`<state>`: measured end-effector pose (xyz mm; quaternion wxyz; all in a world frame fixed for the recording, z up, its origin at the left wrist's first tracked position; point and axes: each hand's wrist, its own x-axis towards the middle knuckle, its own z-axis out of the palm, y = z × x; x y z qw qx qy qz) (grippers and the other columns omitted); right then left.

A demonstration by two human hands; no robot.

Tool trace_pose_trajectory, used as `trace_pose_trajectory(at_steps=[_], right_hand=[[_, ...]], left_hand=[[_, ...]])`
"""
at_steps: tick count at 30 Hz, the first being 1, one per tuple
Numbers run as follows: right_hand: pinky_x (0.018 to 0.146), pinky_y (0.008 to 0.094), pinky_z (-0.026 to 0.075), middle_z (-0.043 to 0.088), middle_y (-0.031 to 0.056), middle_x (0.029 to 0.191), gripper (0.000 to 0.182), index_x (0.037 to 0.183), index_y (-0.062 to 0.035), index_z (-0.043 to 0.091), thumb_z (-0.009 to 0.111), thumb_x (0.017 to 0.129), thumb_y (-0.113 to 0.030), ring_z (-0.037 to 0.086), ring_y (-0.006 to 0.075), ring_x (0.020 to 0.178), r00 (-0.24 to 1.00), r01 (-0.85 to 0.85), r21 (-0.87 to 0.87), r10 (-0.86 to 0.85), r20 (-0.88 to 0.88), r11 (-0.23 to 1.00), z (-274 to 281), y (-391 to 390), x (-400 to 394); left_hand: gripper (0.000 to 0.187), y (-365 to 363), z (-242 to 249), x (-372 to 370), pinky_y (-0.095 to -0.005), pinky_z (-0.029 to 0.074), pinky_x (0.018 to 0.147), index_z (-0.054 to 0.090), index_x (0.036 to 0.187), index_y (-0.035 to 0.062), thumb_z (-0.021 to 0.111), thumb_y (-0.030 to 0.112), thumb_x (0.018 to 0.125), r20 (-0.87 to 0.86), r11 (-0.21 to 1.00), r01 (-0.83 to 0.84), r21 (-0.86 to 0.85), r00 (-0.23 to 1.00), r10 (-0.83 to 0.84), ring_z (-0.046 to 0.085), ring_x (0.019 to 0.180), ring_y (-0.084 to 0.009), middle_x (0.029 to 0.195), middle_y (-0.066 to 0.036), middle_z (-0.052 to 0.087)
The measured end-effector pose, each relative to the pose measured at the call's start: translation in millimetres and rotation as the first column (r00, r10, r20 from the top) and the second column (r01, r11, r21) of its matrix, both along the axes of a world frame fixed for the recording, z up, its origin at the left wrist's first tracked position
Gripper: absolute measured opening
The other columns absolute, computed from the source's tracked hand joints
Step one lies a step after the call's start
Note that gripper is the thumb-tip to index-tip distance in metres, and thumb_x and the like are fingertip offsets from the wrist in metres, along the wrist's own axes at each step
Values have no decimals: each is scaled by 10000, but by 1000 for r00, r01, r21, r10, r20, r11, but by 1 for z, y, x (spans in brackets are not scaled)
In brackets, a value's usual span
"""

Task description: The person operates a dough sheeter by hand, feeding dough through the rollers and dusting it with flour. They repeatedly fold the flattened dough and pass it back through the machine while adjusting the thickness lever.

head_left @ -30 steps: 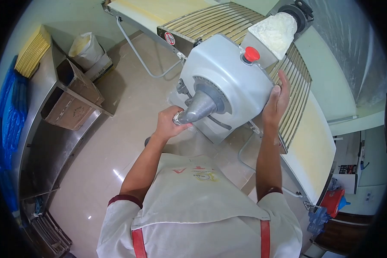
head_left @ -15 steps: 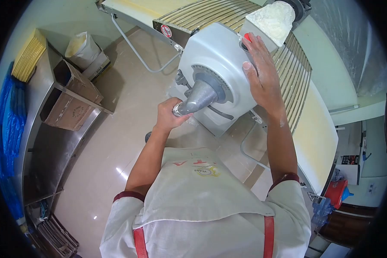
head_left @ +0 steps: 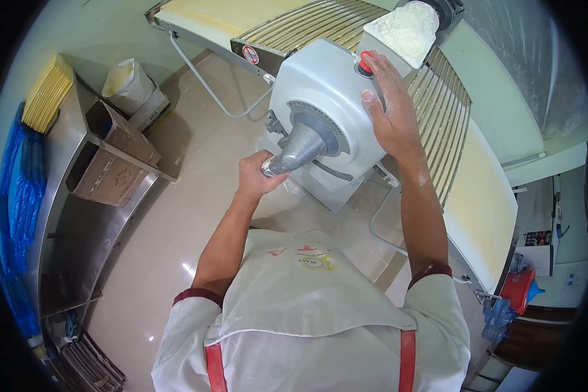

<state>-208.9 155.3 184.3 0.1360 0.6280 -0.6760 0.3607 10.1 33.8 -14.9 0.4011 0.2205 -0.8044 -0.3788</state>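
A dough sheeter (head_left: 320, 75) with a light grey housing stands in front of me. My left hand (head_left: 256, 176) is wrapped around the end of its thick grey lever (head_left: 302, 149), which comes out of a dial with a marked scale. My right hand (head_left: 397, 124), dusted with flour, lies with fingers stretched along the right side of the housing. Its fingertips are right at a red push button (head_left: 366, 61), partly covering it. Just beyond those fingers is a metal bin (head_left: 398, 57) heaped with white flour (head_left: 408, 26).
Slatted guards (head_left: 447, 124) flank the machine, over pale conveyor belts (head_left: 480, 202). On the left, a steel shelf unit (head_left: 65, 215) holds a cardboard box (head_left: 111, 173), yellow stacked sheets (head_left: 48, 95) and blue plastic (head_left: 26, 196). A bent metal support (head_left: 199, 78) hangs below the left belt.
My right hand has shifted slightly left, and more of the red button shows. The left hand keeps its hold on the lever. The whole view has tilted a little.
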Motion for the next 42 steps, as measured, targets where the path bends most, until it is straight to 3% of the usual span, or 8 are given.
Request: trace_pose_trajectory(at_steps=[12,21,27,30,33,38,41,42], right_hand=[[1061,426,299,501,200,1295,464,1294,-21,471,547,879,-215,401,374,1270,1000,-28,-50,28,-6,998,-1,0,-1],[1044,366,301,532,168,1247,454,1254,35,477,445,937,-288,473,274,1193,904,228,-255,-107,413,940,-48,41,-18],[1002,337,351,524,132,1220,472,1246,12,479,371,972,-357,484,215,1151,297,459,-249,117,948,853,-130,39,-84],[1042,348,339,498,123,1294,504,1321,-25,437,457,944,-360,475,247,1197,153,644,-86,-19,988,760,-81,24,-74],[1065,362,305,486,157,1320,475,1324,6,425,450,937,-268,454,260,1232,815,535,-55,-498,296,843,8,-5,-99],[930,343,417,568,211,1156,349,1187,0,536,481,877,-150,545,345,1077,839,539,583,-449,-307,609,49,-87,-200],[772,391,464,607,240,896,284,1061,37,566,512,843,-137,604,366,869,773,433,847,-611,-171,310,80,-124,-153],[660,425,452,575,242,716,238,961,50,568,528,829,-144,607,359,710,848,398,777,-518,-110,487,54,-101,-170]], left_hand=[[293,4,8,0,-312,458,550,602,732,24,770,225,601,-17,998,48,33,999,-47,591,555,-227,611,-105,590],[441,-2,15,6,-354,489,659,632,827,33,813,361,595,106,993,117,25,987,-119,627,722,-290,812,-120,643],[820,-57,25,35,-369,404,928,477,1220,-1,712,572,683,75,950,310,-32,949,-307,551,1044,-308,1089,-168,568],[676,-137,6,95,-392,400,953,453,1254,0,686,414,774,102,992,-19,123,995,6,522,1115,-314,1167,-188,558],[549,-244,-6,147,-387,397,960,468,1234,-11,645,309,826,215,961,-269,58,944,251,526,1104,-307,1166,-188,557],[500,-389,31,108,-401,410,936,489,1205,-25,648,260,826,294,964,-251,-90,918,266,535,1073,-335,1150,-208,560],[472,-464,40,24,-414,412,926,508,1185,-18,655,242,820,280,978,-72,-197,952,127,528,1074,-363,1151,-221,557],[473,-484,41,-9,-416,411,929,511,1185,-14,656,246,817,262,977,10,-213,964,47,523,1081,-366,1155,-219,557]])
